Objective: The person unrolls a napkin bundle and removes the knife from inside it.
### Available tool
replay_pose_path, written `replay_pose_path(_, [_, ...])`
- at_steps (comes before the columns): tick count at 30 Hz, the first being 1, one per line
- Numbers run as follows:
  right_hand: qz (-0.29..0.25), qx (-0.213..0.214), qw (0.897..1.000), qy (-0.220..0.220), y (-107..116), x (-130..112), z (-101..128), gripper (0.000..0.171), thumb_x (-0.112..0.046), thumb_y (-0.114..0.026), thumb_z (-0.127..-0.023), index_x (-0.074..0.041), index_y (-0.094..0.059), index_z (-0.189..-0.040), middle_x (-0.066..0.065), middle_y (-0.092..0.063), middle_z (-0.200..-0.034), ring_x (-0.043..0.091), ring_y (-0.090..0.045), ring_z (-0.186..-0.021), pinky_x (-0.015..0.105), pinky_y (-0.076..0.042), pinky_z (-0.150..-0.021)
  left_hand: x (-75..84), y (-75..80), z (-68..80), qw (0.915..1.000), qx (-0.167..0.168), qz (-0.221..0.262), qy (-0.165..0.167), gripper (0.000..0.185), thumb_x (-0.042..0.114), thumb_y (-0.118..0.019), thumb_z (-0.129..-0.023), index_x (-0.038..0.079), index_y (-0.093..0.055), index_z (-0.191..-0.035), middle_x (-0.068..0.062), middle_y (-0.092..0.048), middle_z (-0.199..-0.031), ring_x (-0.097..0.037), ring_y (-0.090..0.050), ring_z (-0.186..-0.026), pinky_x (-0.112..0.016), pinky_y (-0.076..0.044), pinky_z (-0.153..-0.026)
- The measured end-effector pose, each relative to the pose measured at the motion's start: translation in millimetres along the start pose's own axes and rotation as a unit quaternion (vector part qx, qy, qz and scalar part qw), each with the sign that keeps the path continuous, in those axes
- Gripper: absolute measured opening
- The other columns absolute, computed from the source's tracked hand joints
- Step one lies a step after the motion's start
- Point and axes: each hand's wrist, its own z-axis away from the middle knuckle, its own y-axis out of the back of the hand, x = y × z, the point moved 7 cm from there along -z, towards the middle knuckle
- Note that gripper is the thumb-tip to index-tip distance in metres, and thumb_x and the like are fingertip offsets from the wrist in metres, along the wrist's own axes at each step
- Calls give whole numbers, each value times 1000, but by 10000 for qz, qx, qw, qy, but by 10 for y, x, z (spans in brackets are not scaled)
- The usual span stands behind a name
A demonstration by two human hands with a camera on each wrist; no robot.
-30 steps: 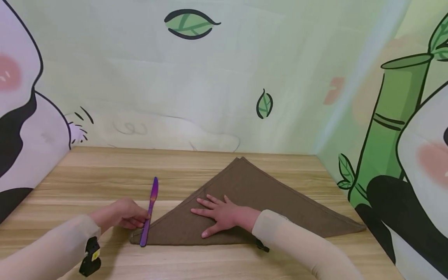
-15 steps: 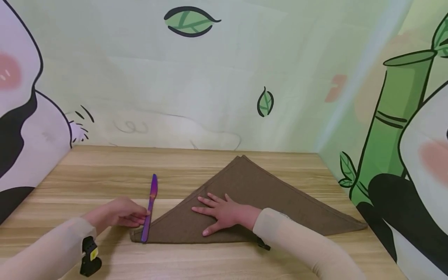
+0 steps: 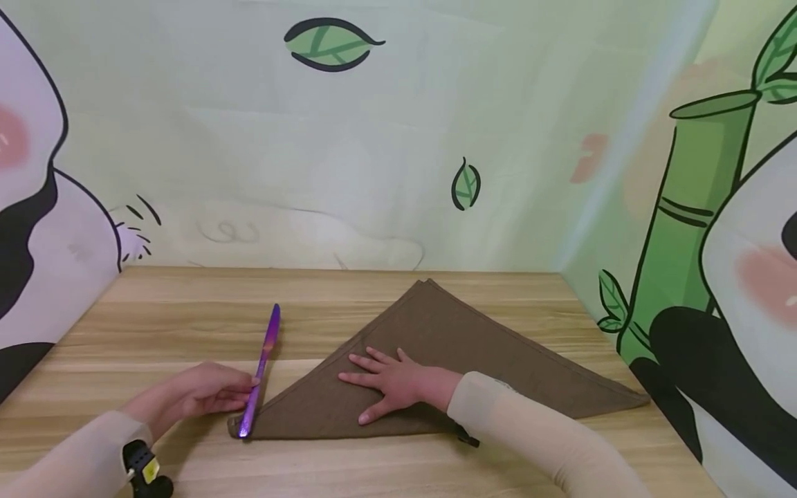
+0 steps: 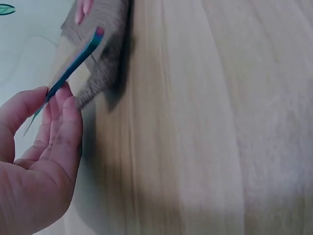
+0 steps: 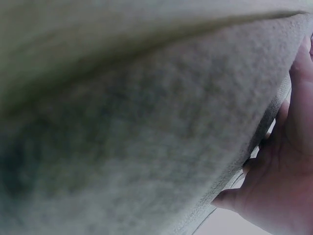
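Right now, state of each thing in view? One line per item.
brown napkin: folded into a triangle, flat on the table, near-left corner under the knife's end.
purple knife: lying slanted, near end on the napkin's corner, held by the left hand.
left hand: fingers pinch the knife.
right hand: fingers spread, pressed flat on the napkin.
wooden table: bears napkin and knife.

light wood table [image 3: 436, 470]; pale green cartoon backdrop [image 3: 386, 138], panda [image 3: 741, 290] and bamboo [image 3: 691, 207] at right; soft even light.

Bright, even light; blurred wrist views
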Motion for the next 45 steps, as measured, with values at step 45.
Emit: replay_pose_path(45, [-27, 23, 10000, -2, -27, 32, -35, 81, -61, -60, -96, -43, -18, -163, -10, -3, -175, 23, 3, -164, 69, -9, -128, 1203, 112, 438, 9961, 285, -252, -792, 31, 10, -55, -105, 25, -76, -88, 11, -77, -87, -2, -74, -84, -19, -61, -83])
